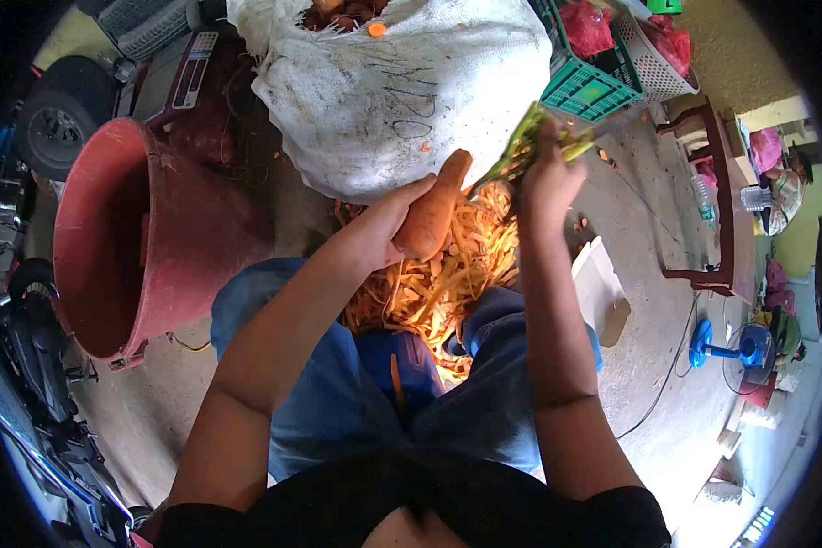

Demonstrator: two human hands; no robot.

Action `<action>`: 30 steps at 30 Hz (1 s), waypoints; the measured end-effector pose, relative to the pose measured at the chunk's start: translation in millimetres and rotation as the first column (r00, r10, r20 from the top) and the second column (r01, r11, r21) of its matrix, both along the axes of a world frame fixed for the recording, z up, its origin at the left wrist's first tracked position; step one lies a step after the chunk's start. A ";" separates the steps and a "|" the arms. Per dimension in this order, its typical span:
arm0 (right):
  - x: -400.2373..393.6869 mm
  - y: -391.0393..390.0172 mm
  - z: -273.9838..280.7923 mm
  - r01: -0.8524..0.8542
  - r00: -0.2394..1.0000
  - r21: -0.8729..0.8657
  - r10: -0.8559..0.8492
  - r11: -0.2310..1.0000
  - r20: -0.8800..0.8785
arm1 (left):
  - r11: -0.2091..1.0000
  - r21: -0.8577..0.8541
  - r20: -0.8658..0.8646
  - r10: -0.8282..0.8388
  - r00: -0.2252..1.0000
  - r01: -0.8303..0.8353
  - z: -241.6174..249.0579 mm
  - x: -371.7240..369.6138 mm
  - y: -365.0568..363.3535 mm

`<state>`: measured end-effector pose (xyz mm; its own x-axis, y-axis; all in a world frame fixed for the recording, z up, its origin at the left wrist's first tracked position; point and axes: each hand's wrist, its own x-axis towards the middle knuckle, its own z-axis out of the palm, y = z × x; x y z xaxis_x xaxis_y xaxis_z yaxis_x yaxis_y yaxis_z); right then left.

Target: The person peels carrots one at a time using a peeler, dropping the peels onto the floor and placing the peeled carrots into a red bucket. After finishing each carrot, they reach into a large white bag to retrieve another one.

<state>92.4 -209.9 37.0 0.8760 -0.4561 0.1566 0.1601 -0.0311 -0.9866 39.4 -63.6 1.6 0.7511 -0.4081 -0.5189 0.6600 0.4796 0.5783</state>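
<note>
Lap: blue-trousered knees sit closest below the camera, spread apart, with one stray carrot strip (395,384) lying on the cloth between them.
Peel heap: orange peelings (438,274) are piled on the floor between the feet, right under the working hands.
Left hand: left hand (388,224) has its grip wrapped around the lower end of the carrot (432,215), fingers closed on it, the tip pointing up and away from the body.
Right hand: right hand (548,178) is clenched on a green-handled peeler (525,146), held just beside the carrot's upper end; whether the blade touches the carrot I cannot tell.
Doing it well: I would judge long strokes away from the body, tip to base, work best, with the carrot turned a little after each pass so no skin is missed.
Thumb care: the holding fingers look safest kept low on the carrot, clear of the blade's path.
Aim: keeping the carrot over the heap should let strips fall there and not on the lap.
Sack: a big white sack (402,91) of carrots stands just behind the heap.
Tub: a red tub (128,247) lies tilted at the person's left.
Crates: green and white crates (603,64) sit beyond the sack.
</note>
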 end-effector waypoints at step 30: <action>11.0 2.8 -4.8 0.021 1.000 -0.102 -0.019 0.995 0.016 | 0.997 0.066 0.057 -0.041 0.998 0.037 2.7 3.1 11.2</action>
